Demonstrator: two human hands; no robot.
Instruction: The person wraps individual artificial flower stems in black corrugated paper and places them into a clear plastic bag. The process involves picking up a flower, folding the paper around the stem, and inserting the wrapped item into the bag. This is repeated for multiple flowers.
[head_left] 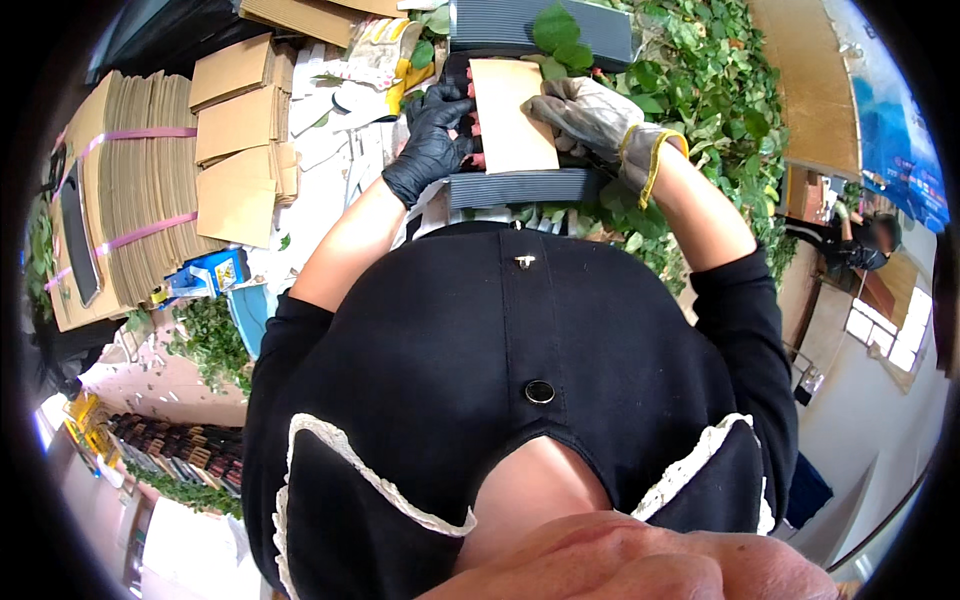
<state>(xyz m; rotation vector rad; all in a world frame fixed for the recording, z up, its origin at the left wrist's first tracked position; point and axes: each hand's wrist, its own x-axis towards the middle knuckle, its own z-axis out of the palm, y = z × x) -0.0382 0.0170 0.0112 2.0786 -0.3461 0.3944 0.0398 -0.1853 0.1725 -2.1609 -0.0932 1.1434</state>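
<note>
A plain tan cardboard sheet (515, 118) lies between my hands, over reddish-pink bits that look like flower heads (477, 130) at its left edge. My left hand (437, 135), in a black glove, is closed at that edge, its fingertips by the pink bits. On the right edge, my right hand (592, 118), in a greyish work glove with yellow trim, grips the sheet with bent fingers. A grey corrugated board (525, 188) stands on the near side, and another grey corrugated board (540, 30) lies on the far side. What is under the sheet is mostly hidden.
Left are small stacks of cardboard sheets (236, 205) and a large strapped cardboard bundle (140, 190) with a phone-like dark slab (78, 235) on it. A yellow-and-white glove (385, 70) lies nearby. Leafy stems (715, 130) pile up right. Another person (862, 240) stands far right.
</note>
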